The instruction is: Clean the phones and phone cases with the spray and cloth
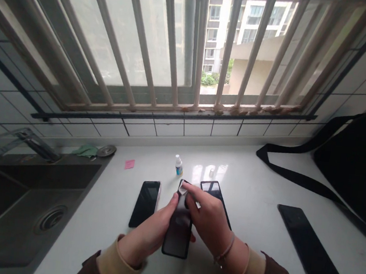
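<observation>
A dark phone (177,236) is held upright above the counter, gripped along its side by my left hand (154,231). My right hand (208,213) has its fingers closed on a small white cloth (183,188), pressed on the top of the phone's screen. Left of them a second phone (145,203) lies on the counter, and a third phone (210,185) lies partly hidden under my right hand. Behind them stand a small white spray bottle (178,166) and a small white cap (212,172).
A sink (23,211) with a faucet (32,143) is at the left, a green cloth (85,151) beside it. A pink note (129,164) lies on the white counter (109,217). At the right are a dark flat panel (311,246) and a black bag (360,163) with a strap.
</observation>
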`<state>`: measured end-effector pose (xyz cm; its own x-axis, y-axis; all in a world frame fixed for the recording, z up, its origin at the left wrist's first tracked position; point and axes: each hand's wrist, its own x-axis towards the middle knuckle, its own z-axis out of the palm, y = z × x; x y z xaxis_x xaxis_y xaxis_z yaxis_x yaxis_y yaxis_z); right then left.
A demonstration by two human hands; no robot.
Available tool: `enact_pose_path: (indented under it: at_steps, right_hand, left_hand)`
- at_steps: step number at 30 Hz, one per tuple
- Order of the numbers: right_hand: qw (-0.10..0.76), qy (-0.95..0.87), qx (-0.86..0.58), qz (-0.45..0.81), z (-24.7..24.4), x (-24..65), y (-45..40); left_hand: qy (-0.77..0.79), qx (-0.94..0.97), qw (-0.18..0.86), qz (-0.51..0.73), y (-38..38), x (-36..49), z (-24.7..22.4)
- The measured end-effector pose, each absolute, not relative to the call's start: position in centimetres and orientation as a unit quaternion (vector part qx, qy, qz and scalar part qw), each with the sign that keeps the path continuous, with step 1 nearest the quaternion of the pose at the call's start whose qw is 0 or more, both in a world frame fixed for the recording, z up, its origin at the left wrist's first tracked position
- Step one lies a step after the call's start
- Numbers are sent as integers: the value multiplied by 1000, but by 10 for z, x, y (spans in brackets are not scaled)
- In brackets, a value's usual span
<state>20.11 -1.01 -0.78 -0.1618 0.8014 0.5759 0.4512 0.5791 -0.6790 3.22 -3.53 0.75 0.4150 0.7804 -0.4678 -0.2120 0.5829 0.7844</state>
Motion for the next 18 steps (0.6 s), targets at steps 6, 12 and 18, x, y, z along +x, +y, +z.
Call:
enact_pose_path:
  at_steps: [6,12,18]
  right_hand:
    - [469,-794,-358,145,-13,194,-10]
    - [449,-828,-283,183,-12,192,-14]
    - [381,-845,-234,294,-2,196,-25]
  left_hand:
    - [418,291,782,359,-33,34,9]
    - [378,211,781,450,-24,32,8]
    - [393,198,775,455,-16,19,2]
